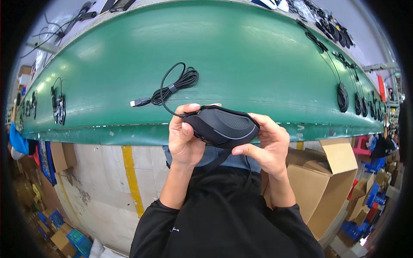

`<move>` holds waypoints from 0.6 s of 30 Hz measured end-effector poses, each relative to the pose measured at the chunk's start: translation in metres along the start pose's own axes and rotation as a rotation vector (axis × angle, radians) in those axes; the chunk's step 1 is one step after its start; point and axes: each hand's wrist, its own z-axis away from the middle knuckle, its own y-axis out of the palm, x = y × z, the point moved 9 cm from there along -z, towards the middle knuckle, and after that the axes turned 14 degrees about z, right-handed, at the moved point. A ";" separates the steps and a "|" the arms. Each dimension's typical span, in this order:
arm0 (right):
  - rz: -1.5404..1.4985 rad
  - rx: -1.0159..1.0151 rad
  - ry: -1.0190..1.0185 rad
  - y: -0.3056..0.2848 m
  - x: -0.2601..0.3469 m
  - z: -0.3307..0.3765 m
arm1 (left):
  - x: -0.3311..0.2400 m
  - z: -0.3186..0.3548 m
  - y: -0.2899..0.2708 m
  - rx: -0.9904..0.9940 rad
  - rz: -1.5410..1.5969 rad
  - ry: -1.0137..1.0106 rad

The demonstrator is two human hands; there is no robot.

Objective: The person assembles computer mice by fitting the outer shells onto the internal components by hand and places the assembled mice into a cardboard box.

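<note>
Gripped between left hand point(184, 139) and right hand point(266, 148), fingers closed: black wired mouse point(223, 126); cable bundle point(177, 86) beyond grip, bound, on green conveyor belt point(258, 56); inspection judged underway.

This is a factory assembly line: a long green conveyor belt point(241, 56) carries a row of computer mice point(361, 103), with cardboard boxes point(331, 180) stacked beside it.

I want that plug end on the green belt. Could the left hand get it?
Probably yes, once freed. The left hand and right hand both grip the black mouse; the USB plug lies uncovered on the green belt just beyond.
</note>
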 end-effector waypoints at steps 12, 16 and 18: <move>0.704 -0.114 -0.380 0.003 0.042 -0.013 | -0.006 -0.010 0.004 -0.209 -0.326 0.097; 0.764 -0.135 -0.491 0.012 0.042 -0.014 | 0.009 -0.014 0.008 -0.208 -0.472 -0.031; 0.581 -0.100 -0.388 0.013 0.033 -0.017 | 0.021 -0.017 0.032 -0.127 -0.294 0.004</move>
